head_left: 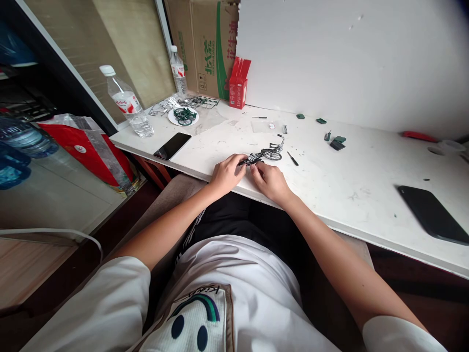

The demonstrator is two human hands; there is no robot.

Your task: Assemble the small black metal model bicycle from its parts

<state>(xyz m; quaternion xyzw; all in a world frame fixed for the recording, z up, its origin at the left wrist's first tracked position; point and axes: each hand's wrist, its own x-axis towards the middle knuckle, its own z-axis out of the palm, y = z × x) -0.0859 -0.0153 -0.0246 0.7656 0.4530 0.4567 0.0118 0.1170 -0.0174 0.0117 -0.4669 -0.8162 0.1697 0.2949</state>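
Bicycle model (262, 154) in left hand (227, 173) and right hand (271, 180), grip pinched, green bicycle (184, 116) on plate (171, 117)

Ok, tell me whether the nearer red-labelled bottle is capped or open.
Capped: a white cap sits on top of the nearer bottle.

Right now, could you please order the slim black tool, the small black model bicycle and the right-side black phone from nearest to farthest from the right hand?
1. Small black model bicycle, in front of the right hand.
2. Slim black tool, just right.
3. Right-side black phone, far right.
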